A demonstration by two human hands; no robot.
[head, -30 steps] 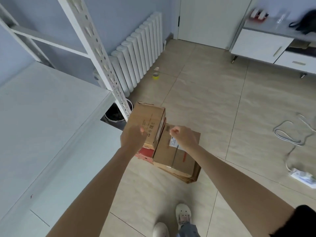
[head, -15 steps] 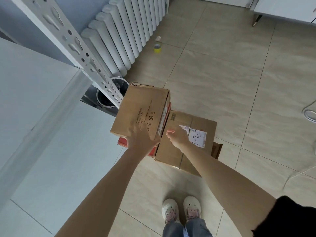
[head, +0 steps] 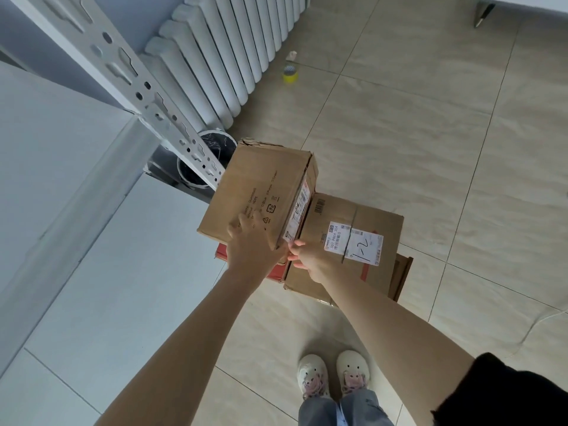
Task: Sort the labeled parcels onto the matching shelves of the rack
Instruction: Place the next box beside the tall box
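Observation:
A tall brown cardboard parcel (head: 264, 192) stands on a red box (head: 222, 253) on the floor beside the rack. My left hand (head: 252, 244) lies on its top near corner with the fingers spread over the cardboard. My right hand (head: 307, 256) curls its fingers against the parcel's labelled right side at the lower corner. To the right lies a flatter brown parcel (head: 368, 216) with a white label marked 1-2 (head: 356, 242), resting on another flat carton (head: 402, 278). The white rack's shelves (head: 92, 256) fill the left of the view.
The rack's perforated upright (head: 135, 84) slants in front of a white bin with a black liner (head: 212, 142). A white radiator (head: 233, 47) runs along the wall. A yellow tape roll (head: 290, 74) lies on the tiled floor. My shoes (head: 332, 373) stand below the parcels.
The camera has dipped closer to the parcels. Both hands have come down to the tall parcel's near corner, the right one moving from above the labelled parcel to the tall parcel's side.

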